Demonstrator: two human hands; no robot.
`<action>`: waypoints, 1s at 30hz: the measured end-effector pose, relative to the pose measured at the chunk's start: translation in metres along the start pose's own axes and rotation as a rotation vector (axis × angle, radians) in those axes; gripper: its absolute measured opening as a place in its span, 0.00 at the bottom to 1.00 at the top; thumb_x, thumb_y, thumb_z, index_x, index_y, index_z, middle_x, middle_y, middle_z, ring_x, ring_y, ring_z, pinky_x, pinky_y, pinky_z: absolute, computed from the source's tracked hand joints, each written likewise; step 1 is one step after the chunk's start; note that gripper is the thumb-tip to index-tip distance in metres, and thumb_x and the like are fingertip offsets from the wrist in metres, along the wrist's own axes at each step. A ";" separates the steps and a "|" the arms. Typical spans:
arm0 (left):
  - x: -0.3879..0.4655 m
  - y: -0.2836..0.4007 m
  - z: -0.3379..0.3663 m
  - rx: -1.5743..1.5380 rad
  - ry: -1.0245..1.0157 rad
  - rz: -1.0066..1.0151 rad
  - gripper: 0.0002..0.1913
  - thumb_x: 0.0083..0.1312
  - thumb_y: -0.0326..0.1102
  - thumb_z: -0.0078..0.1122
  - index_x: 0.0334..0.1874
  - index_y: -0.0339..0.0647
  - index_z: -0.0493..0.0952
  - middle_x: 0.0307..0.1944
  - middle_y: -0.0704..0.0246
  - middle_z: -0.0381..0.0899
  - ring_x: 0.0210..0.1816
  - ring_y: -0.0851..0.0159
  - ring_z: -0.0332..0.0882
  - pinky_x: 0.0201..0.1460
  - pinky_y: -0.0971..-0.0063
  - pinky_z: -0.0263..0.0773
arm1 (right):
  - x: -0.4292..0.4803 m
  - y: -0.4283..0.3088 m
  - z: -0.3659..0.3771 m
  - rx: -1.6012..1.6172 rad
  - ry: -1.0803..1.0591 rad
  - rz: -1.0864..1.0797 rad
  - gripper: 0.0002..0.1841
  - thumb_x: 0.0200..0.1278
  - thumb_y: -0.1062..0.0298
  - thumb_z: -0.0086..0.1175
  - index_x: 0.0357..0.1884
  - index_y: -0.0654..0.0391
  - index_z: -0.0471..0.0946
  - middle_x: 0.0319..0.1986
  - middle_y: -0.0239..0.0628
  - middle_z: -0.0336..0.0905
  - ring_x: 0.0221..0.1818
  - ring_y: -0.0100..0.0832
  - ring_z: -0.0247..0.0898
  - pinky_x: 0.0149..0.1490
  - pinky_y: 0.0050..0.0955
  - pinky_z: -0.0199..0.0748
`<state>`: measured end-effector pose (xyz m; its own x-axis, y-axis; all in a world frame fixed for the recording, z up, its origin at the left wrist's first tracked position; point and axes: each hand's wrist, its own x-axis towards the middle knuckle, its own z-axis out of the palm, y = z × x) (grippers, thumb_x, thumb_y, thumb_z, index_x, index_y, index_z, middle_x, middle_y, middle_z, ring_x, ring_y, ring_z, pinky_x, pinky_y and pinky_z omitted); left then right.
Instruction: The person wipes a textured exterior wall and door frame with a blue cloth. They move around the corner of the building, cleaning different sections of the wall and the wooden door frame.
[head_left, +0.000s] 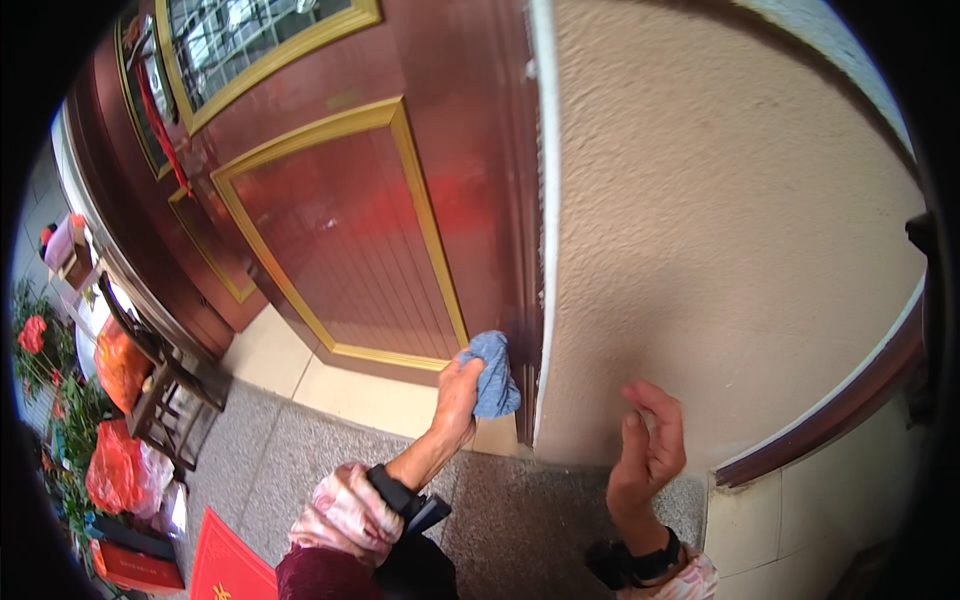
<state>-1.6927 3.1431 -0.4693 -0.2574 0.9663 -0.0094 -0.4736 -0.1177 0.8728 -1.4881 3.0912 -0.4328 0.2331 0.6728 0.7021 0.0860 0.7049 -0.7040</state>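
My left hand (456, 391) grips a folded blue cloth (493, 379) near the lower right corner of a dark red door (480, 247) with gold-coloured panel trim. Whether the cloth touches the door cannot be told. My right hand (651, 442) is raised in front of the beige textured wall (735, 225), fingers curled apart from the thumb, holding nothing. Dark bands are round both wrists, below pink patterned cuffs.
To the left stand a dark wooden chair (169, 397) with an orange plastic bag (120, 364), a red plastic bag (114, 466), a red box (139, 564) and plants with red flowers. A red sheet (229, 562) bearing writing lies at the bottom left. A red ribbon hangs by the door handle.
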 end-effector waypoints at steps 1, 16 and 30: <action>-0.007 0.018 0.010 0.041 -0.004 0.053 0.14 0.64 0.29 0.47 0.52 0.35 0.72 0.31 0.73 0.75 0.27 0.75 0.71 0.29 0.80 0.70 | 0.009 -0.003 -0.011 -0.163 -0.022 -0.102 0.14 0.58 0.80 0.48 0.47 0.66 0.72 0.44 0.45 0.74 0.46 0.38 0.71 0.52 0.32 0.66; -0.029 0.073 0.069 0.929 0.022 0.921 0.18 0.45 0.19 0.46 0.41 0.36 0.75 0.43 0.60 0.71 0.49 0.60 0.69 0.57 0.70 0.62 | 0.068 0.004 -0.097 -0.860 0.213 -0.209 0.42 0.44 0.71 0.63 0.66 0.60 0.58 0.68 0.56 0.44 0.70 0.57 0.38 0.68 0.53 0.44; -0.049 0.009 0.170 1.343 -0.298 1.703 0.14 0.54 0.31 0.56 0.44 0.43 0.79 0.45 0.60 0.77 0.47 0.60 0.76 0.44 0.69 0.72 | 0.072 0.034 -0.140 -0.760 0.218 -0.060 0.63 0.31 0.66 0.74 0.72 0.51 0.42 0.70 0.55 0.30 0.72 0.56 0.26 0.69 0.55 0.39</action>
<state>-1.5412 3.1340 -0.3782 0.4869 0.1531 0.8599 0.7379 -0.5989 -0.3112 -1.3322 3.1327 -0.4211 0.3846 0.5244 0.7597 0.7242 0.3389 -0.6006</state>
